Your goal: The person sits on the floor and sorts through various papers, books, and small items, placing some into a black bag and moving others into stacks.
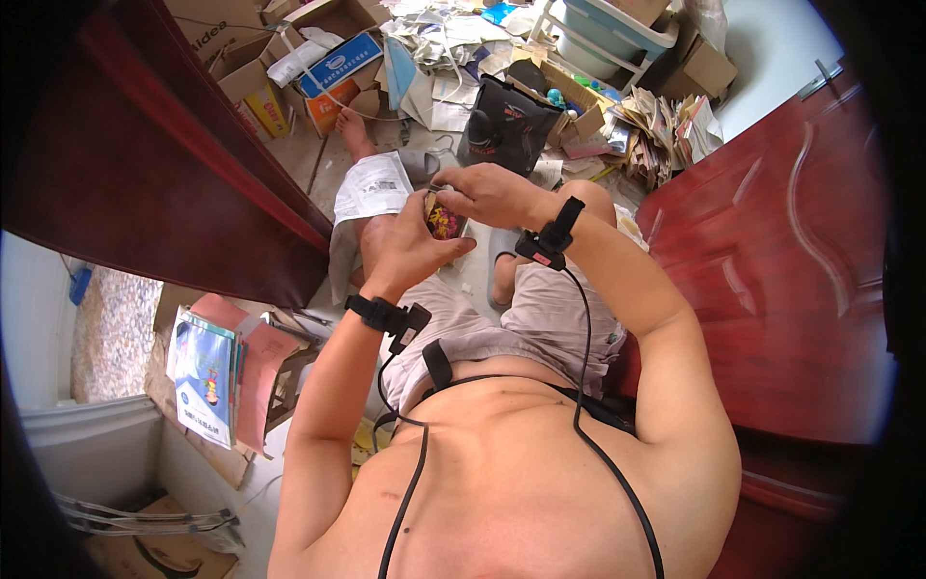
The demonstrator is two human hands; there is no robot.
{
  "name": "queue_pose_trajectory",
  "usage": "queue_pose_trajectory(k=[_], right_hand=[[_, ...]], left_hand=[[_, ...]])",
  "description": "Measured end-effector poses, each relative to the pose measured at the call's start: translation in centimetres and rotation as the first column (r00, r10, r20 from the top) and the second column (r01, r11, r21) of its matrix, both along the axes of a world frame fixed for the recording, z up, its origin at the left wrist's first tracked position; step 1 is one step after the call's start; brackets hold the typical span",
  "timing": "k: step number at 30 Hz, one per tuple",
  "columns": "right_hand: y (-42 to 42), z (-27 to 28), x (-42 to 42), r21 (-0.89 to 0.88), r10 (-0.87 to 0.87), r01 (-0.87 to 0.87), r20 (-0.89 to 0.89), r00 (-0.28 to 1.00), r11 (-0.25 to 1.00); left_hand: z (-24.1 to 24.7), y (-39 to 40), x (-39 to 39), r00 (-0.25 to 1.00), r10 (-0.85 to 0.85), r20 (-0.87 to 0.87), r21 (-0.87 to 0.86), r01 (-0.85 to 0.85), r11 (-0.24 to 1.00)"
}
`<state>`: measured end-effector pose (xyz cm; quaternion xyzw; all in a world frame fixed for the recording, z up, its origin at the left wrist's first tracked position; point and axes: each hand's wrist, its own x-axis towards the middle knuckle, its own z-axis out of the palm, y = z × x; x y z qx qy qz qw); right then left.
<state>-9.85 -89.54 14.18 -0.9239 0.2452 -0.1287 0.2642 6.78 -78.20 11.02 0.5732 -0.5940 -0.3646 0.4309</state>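
Observation:
Between my two hands, over the gap between my knees, is a small dark box (443,221) with a pink and yellow pattern. My left hand (409,250) supports it from the left, thumb reaching past its near edge. The fingers of my right hand (490,194) pinch its far edge and hide part of it. Whether the box is open cannot be made out. A white printed plastic bag or sheet (372,187) lies over my left knee, bearing writing and a printed code.
A black bag (510,123) stands beyond my right hand. Loose papers (427,43), cardboard boxes (318,43) and a stack of old books (655,134) cover the floor ahead. Dark red door panels (767,268) flank me. Books (206,376) lie at left.

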Motion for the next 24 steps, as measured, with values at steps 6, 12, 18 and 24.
queue_pose_trajectory(k=[6,12,18,24], right_hand=[[1.4,0.2,0.9,-0.083,0.008,-0.022,-0.16,0.987,0.996],[1.1,-1.4,1.3,-0.051,0.052,-0.058,-0.102,0.993,0.997],[1.8,-1.8,2.2,0.293,0.043,0.014,-0.187,0.981,0.956],[2.9,-2.8,3.0,0.275,0.13,-0.064,-0.231,0.964,0.959]], left_hand=[[0.2,0.9,0.4,0.993,0.05,0.111,0.013,-0.052,0.999],[0.8,1.7,0.8,0.999,0.003,0.035,0.106,-0.007,0.994],[-5.5,2.9,2.5,0.849,-0.082,-0.522,0.146,0.184,0.972],[-8.2,5.2,4.1,0.78,0.028,-0.625,0.299,0.206,0.932]])
